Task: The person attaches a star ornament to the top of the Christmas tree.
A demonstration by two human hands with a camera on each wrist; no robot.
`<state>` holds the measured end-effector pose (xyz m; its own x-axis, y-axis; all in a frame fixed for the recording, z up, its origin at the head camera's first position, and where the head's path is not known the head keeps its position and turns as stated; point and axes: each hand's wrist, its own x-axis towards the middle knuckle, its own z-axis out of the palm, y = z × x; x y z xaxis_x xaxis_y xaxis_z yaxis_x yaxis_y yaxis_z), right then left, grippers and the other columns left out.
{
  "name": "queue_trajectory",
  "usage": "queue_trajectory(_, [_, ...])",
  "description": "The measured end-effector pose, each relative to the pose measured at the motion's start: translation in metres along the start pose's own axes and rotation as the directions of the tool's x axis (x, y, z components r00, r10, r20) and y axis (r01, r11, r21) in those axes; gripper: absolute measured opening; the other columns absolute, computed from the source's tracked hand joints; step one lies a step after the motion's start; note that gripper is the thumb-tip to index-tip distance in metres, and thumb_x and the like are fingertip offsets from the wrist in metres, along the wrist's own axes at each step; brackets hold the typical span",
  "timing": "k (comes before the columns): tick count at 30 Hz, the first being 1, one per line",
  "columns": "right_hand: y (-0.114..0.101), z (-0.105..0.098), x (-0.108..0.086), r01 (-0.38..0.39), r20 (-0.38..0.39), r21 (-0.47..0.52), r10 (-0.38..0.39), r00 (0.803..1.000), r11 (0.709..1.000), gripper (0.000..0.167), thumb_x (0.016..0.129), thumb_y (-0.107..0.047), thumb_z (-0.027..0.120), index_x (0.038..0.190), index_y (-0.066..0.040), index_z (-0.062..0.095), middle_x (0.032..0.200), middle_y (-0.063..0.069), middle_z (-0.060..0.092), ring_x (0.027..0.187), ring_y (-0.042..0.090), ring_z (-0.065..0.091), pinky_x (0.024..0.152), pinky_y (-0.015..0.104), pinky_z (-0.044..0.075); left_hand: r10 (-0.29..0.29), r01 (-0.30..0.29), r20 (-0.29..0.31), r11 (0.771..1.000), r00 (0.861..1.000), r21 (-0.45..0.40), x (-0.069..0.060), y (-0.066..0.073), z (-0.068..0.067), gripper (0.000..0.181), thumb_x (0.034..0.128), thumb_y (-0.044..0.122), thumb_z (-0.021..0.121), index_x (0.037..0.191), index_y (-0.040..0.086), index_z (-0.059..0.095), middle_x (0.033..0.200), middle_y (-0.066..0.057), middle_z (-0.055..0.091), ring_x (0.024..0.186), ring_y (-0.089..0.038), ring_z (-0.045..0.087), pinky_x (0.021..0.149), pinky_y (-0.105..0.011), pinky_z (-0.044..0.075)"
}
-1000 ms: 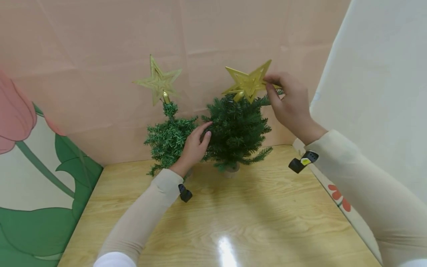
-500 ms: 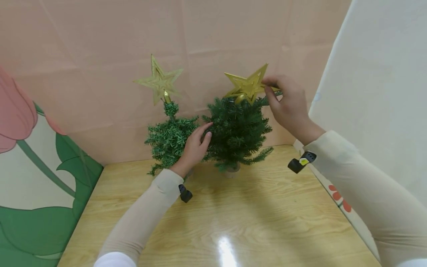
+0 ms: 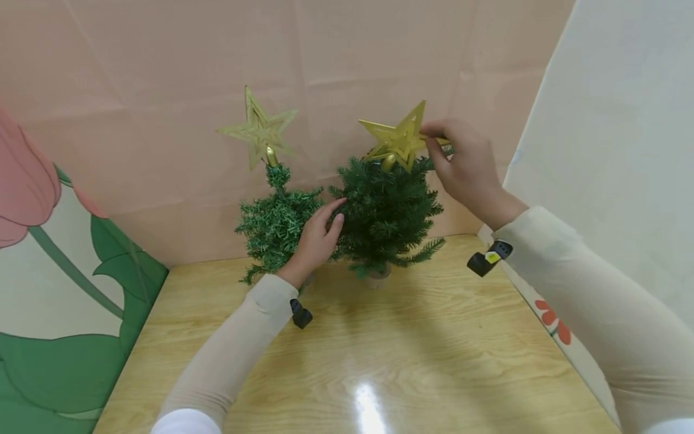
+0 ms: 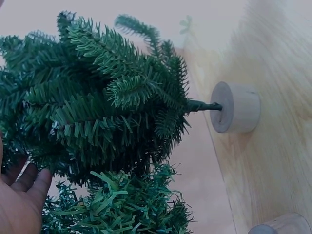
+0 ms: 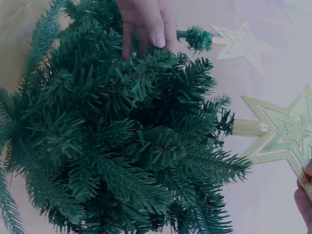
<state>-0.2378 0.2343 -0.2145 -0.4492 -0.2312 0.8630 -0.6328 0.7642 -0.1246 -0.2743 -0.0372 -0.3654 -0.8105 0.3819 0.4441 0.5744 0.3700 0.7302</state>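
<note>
My right hand (image 3: 470, 166) pinches the right point of a gold star tree topper (image 3: 400, 140). Its gold socket (image 5: 248, 127) sits at the top of the darker green artificial Christmas tree (image 3: 386, 220), and the star leans in the head view. My left hand (image 3: 316, 238) touches that tree's left side with extended fingers, their tips partly hidden among the branches. To the left stands a lighter green tinsel tree (image 3: 271, 229), with a second gold star (image 3: 259, 129) upright on its top. The left wrist view shows the darker tree's round wooden base (image 4: 239, 107).
Both trees stand near the back of a wooden table (image 3: 347, 349), close to a pink wall cloth (image 3: 179, 120). A tulip-patterned panel (image 3: 70, 283) lies on the left, a pale panel (image 3: 612, 138) on the right. The tinsel tree's base (image 4: 282, 225) shows partly.
My right hand and the star it holds have moved slightly left, and the star's tilt has shifted a little. The left hand and both trees stay about where they were.
</note>
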Motion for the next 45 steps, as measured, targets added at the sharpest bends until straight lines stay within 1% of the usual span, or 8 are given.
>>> queue_trajectory(4, [-0.003, 0.000, 0.006, -0.004, 0.039, -0.015, 0.005, 0.999, 1.000, 0.019, 0.097, -0.006, 0.059, 0.113, -0.004, 0.069, 0.111, 0.010, 0.069, 0.101, 0.027, 0.065, 0.087, 0.044, 0.050, -0.001, 0.001, 0.005, 1.000, 1.000, -0.001, -0.001, 0.000, -0.001, 0.044, 0.1066, 0.032, 0.040, 0.150, 0.026, 0.039, 0.151, -0.004, 0.039, 0.130, -0.017, 0.045, 0.096, -0.041, 0.046])
queue_trajectory(9, [-0.009, -0.001, 0.014, 0.003, 0.093, -0.015, -0.001, 0.996, 1.000, 0.020, 0.099, -0.009, 0.057, 0.114, -0.006, 0.070, 0.111, 0.009, 0.069, 0.097, 0.025, 0.064, 0.082, 0.043, 0.049, -0.006, 0.006, 0.007, 1.000, 1.000, -0.007, -0.002, -0.001, -0.001, 0.045, 0.1065, 0.033, 0.039, 0.151, 0.026, 0.039, 0.151, -0.001, 0.039, 0.131, -0.016, 0.045, 0.098, -0.041, 0.045])
queue_trajectory(12, [-0.012, -0.001, 0.018, 0.003, 0.119, -0.018, -0.001, 0.993, 1.000, 0.021, 0.099, -0.009, 0.056, 0.114, -0.007, 0.071, 0.109, 0.009, 0.069, 0.094, 0.024, 0.063, 0.080, 0.042, 0.049, 0.001, -0.001, 0.009, 1.000, 1.000, -0.014, -0.002, -0.001, -0.001, 0.045, 0.1066, 0.033, 0.039, 0.151, 0.025, 0.038, 0.151, -0.003, 0.038, 0.130, -0.017, 0.045, 0.098, -0.041, 0.045])
queue_trajectory(18, [-0.015, 0.000, 0.021, -0.005, 0.157, -0.015, 0.007, 0.988, 1.000, 0.022, 0.100, -0.009, 0.055, 0.114, -0.009, 0.072, 0.105, 0.009, 0.069, 0.093, 0.022, 0.062, 0.080, 0.041, 0.048, -0.008, 0.008, 0.020, 1.000, 1.000, -0.011, -0.001, 0.000, 0.000, 0.044, 0.1066, 0.033, 0.040, 0.151, 0.029, 0.038, 0.151, 0.001, 0.037, 0.130, -0.015, 0.045, 0.098, -0.040, 0.045])
queue_trajectory(27, [-0.014, 0.002, 0.025, -0.036, 0.234, -0.022, 0.041, 0.971, 0.999, 0.024, 0.100, -0.008, 0.054, 0.118, -0.008, 0.070, 0.109, 0.010, 0.067, 0.098, 0.025, 0.062, 0.085, 0.044, 0.049, -0.009, 0.009, 0.018, 1.000, 1.000, 0.000, -0.001, 0.000, 0.001, 0.044, 0.1066, 0.034, 0.039, 0.150, 0.029, 0.038, 0.151, 0.003, 0.038, 0.129, -0.014, 0.046, 0.097, -0.038, 0.046])
queue_trajectory(31, [-0.012, 0.003, 0.025, -0.046, 0.249, -0.015, 0.048, 0.967, 0.999, 0.024, 0.100, -0.007, 0.053, 0.116, -0.006, 0.070, 0.109, 0.010, 0.067, 0.098, 0.025, 0.063, 0.085, 0.043, 0.050, -0.004, 0.004, 0.017, 1.000, 1.000, 0.002, 0.000, 0.000, 0.002, 0.044, 0.1066, 0.033, 0.040, 0.150, 0.028, 0.039, 0.150, 0.002, 0.039, 0.127, -0.015, 0.047, 0.096, -0.039, 0.047])
queue_trajectory(41, [-0.007, 0.005, 0.023, -0.052, 0.259, -0.013, 0.054, 0.964, 0.999, 0.021, 0.100, -0.006, 0.053, 0.112, -0.003, 0.071, 0.106, 0.011, 0.068, 0.096, 0.025, 0.063, 0.086, 0.041, 0.051, 0.004, -0.004, 0.021, 1.000, 1.000, 0.001, 0.000, -0.006, 0.004, 0.043, 0.1058, 0.040, 0.037, 0.149, 0.036, 0.037, 0.150, 0.004, 0.039, 0.123, -0.013, 0.051, 0.094, -0.037, 0.048])
queue_trajectory(45, [-0.007, 0.005, 0.024, -0.053, 0.273, -0.025, 0.057, 0.960, 0.998, 0.021, 0.100, -0.006, 0.053, 0.111, -0.003, 0.070, 0.107, 0.011, 0.068, 0.098, 0.025, 0.062, 0.086, 0.042, 0.050, 0.009, -0.009, 0.019, 1.000, 1.000, 0.005, 0.001, -0.006, 0.004, 0.043, 0.1061, 0.038, 0.038, 0.149, 0.034, 0.038, 0.149, 0.003, 0.039, 0.119, -0.014, 0.053, 0.091, -0.038, 0.049])
